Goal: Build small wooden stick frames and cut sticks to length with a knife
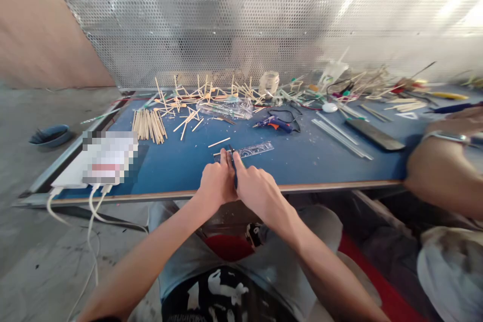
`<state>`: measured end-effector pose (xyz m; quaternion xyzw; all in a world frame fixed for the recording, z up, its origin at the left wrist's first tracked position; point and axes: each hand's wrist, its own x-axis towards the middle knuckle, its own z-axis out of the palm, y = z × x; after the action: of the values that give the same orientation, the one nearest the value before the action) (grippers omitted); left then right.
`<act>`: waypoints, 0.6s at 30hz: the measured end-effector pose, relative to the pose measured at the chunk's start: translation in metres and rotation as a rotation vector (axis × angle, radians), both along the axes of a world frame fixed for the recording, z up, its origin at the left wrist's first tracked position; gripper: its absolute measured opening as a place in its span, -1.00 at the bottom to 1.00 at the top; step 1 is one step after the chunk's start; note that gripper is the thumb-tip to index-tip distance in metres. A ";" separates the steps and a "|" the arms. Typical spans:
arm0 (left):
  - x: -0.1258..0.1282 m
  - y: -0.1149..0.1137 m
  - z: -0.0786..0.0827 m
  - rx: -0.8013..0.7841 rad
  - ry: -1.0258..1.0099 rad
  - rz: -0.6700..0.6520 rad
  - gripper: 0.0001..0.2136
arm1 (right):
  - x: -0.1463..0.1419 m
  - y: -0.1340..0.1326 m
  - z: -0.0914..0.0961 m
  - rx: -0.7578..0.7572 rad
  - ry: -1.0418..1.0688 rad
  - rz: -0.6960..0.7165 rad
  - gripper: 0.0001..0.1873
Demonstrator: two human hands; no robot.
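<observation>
Clear ruler (260, 149) lies flat on the blue counter (181, 168), in front of the wearer; taken as landmark. Both hands meet at its left end, fingers bunched close. Right hand (258, 183) appears closed round a slim dark tool (236, 176), held upright between the two palms, its tip by the ruler; exact grip half hidden. Left hand (217, 183) has fingertips down at the same spot, beside a thin stick (216, 154) poking out leftward; cannot tell whether it pinches the stick or merely presses. Close bracing of the hands probably steadies the tool; stick laid along the ruler, likely so its marks can be read. Another loose stick (219, 142) lies just beyond the ruler's left end, apart from it. Farther left, a stick bundle (149, 127) lies roughly parallel, presumably for easy picking. Glue gun (274, 123) on its side beyond the ruler's right end, perhaps parked there to stay reachable yet out of the way. Jointed stick frames (204, 91) stand well beyond the ruler, near the mesh panel (211, 20), possibly to keep them from knocks.
</observation>
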<state>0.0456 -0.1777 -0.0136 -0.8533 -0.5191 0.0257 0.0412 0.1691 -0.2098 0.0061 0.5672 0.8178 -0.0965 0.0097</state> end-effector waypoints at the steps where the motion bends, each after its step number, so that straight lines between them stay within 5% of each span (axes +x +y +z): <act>1: 0.000 0.000 0.000 0.004 0.002 0.000 -0.05 | -0.001 0.002 0.001 0.016 -0.013 -0.053 -0.19; 8: 0.005 0.000 -0.003 -0.018 0.033 0.039 0.21 | 0.038 0.002 0.007 0.088 0.054 -0.146 -0.30; 12: 0.003 0.000 -0.002 -0.037 0.074 -0.017 0.31 | 0.083 0.011 0.016 0.231 0.534 -0.310 -0.43; 16: -0.008 0.006 0.014 -0.126 0.019 -0.054 0.20 | 0.116 0.049 0.023 0.314 0.993 -0.130 -0.70; 18: -0.016 0.017 0.024 -0.177 0.013 -0.069 0.01 | 0.128 0.073 0.024 0.366 0.969 0.036 -0.73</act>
<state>0.0293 -0.1609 0.0105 -0.8709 -0.4847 0.0754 -0.0300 0.2974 -0.1366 0.0300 0.4359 0.7416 -0.2034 -0.4677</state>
